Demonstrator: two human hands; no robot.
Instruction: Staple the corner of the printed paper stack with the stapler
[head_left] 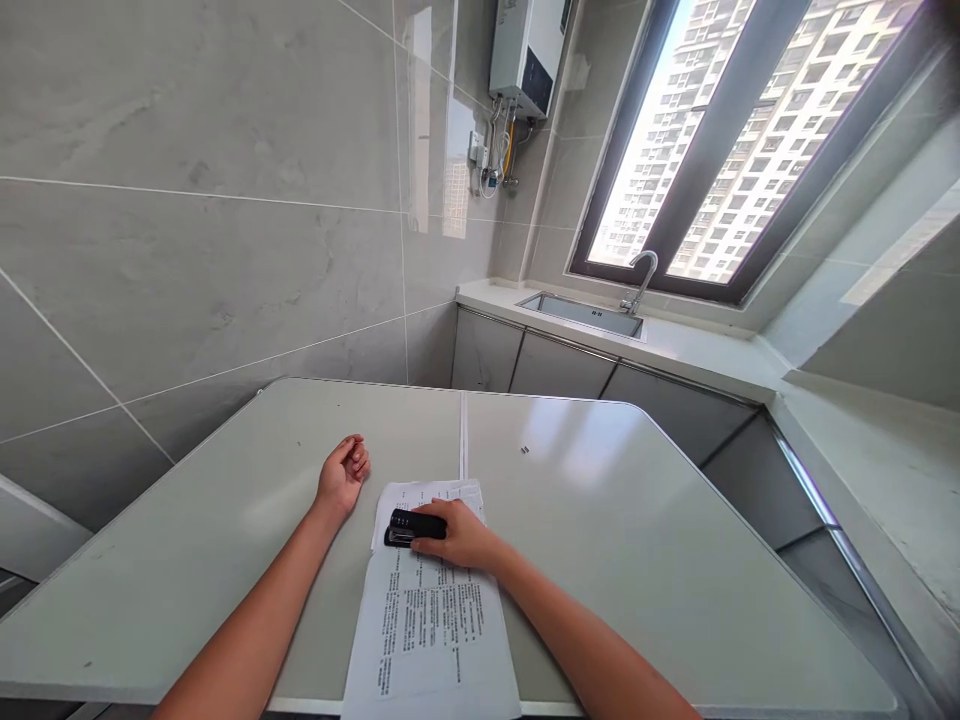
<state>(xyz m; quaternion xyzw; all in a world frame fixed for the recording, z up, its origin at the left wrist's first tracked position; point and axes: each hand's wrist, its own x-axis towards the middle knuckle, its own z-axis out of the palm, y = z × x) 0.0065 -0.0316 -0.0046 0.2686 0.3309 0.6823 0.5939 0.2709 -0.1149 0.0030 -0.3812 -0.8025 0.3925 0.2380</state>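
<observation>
Printed sheets (431, 640), the landmark for all positions, lie with the printed side up on a pale table (637, 560), their near edge reaching past the table's near edge. Over their far part is a black stapler (400, 524), its front end pointing towards their left edge. The right hand (459, 533), its forearm crossing their right edge, grasps the stapler's rear part between thumb and fingers. Beyond their upper left corner, the left hand (345, 474) is set apart from them, fingers loosely curled inward. Past their upper right corner lie two small dark pieces (524, 450); directly beyond their far edge runs the table's seam (463, 435). Well beyond the sheets, to the right, are a sink (577, 312), its faucet (645, 270) and a dark-framed window (724, 100); a wall-mounted heater (517, 50) hangs beyond, slightly right.
</observation>
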